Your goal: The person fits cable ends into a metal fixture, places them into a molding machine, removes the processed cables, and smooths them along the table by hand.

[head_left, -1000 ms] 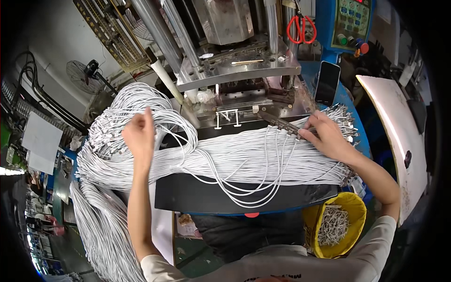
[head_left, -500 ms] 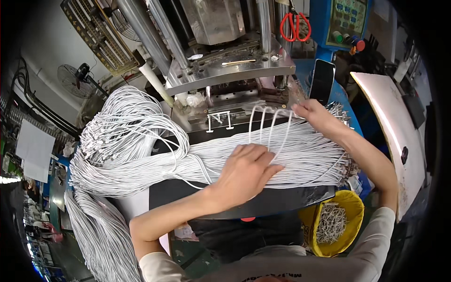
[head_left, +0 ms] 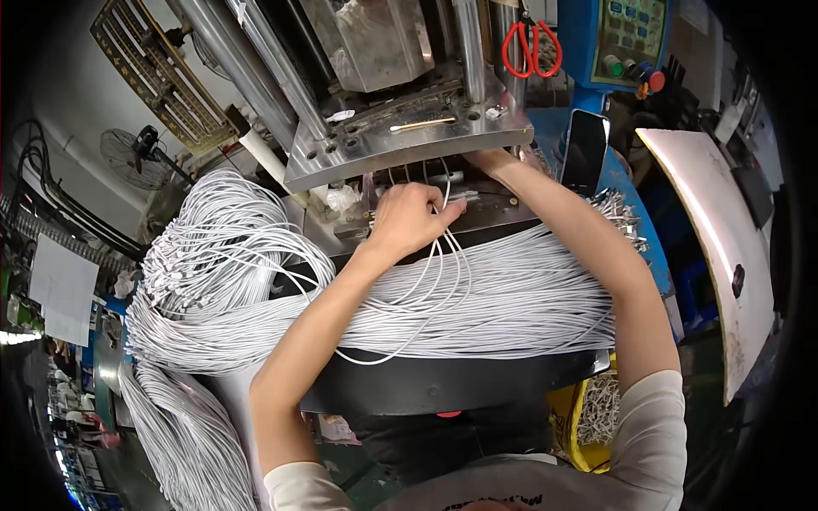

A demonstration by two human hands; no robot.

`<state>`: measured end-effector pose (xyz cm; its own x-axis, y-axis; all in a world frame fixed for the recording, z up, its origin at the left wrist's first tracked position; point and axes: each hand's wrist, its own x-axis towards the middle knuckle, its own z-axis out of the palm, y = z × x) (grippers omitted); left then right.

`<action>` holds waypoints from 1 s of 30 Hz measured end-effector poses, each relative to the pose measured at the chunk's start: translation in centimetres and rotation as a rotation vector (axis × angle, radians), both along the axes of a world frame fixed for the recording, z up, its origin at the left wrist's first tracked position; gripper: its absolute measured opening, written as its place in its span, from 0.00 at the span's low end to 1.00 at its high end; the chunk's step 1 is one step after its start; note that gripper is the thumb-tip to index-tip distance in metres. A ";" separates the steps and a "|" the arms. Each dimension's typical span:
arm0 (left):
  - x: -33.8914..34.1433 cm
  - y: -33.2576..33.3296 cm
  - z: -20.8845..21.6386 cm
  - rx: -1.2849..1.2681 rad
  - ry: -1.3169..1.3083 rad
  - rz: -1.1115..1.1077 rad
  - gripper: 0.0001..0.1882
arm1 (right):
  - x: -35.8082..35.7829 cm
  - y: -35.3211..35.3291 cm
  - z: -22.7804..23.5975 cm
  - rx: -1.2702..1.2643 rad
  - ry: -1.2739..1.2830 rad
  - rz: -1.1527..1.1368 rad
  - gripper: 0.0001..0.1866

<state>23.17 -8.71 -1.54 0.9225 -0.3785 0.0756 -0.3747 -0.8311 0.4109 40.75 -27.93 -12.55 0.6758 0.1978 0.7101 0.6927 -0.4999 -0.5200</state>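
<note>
My left hand (head_left: 407, 220) is closed around a few white cables (head_left: 436, 271) in front of the press opening. Those cables rise from the bundle, pass through my fingers and run up under the press's thick metal plate (head_left: 409, 140). My right hand (head_left: 489, 160) reaches beneath that same plate at its right side. Its fingers are hidden there, so whatever they touch does not show. Below both arms a broad bundle of white cables (head_left: 528, 294) lies across the black work surface (head_left: 434, 387), with metal-looking ends (head_left: 620, 217) at the right.
Looped cables (head_left: 226, 243) are heaped at the left, and more hang (head_left: 183, 430) off that side. A phone (head_left: 585, 153) leans at the right, below a control box (head_left: 626, 43). Red-handled scissors (head_left: 532, 51) hang above. A yellow bin (head_left: 588, 456) of small pieces stands lower right.
Both hands have moved forward to the press. The right has gone under the plate with the cable ends, and the left has left the bundle and closed on the cables.
</note>
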 end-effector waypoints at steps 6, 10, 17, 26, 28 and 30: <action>0.5 2.1 0.6 -0.234 0.169 0.108 0.41 | -4.3 -0.4 2.3 -0.320 0.173 -0.090 0.18; -0.4 3.4 0.7 -0.166 0.037 0.017 0.54 | -12.4 -0.4 3.7 -0.737 -0.056 -0.179 0.26; -0.2 2.9 -0.2 0.164 0.056 0.010 0.63 | -13.3 3.7 3.9 -0.767 -0.094 -0.265 0.33; -3.9 1.8 0.7 0.080 -0.312 -0.131 0.55 | -10.3 0.3 4.3 -0.883 -0.228 -0.114 0.33; -7.7 0.9 0.6 0.030 -0.507 -0.330 0.51 | -11.2 -1.1 4.9 -0.895 -0.195 -0.069 0.33; -14.0 0.8 0.8 -0.018 -0.485 -0.537 0.48 | -15.3 -1.9 6.3 -0.970 0.119 -0.161 0.33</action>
<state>9.22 -7.90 -0.71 0.4706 -0.7651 0.4396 -0.8731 -0.4758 0.1066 25.41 -29.87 -6.28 0.8021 0.5573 0.2148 0.5489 -0.8296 0.1026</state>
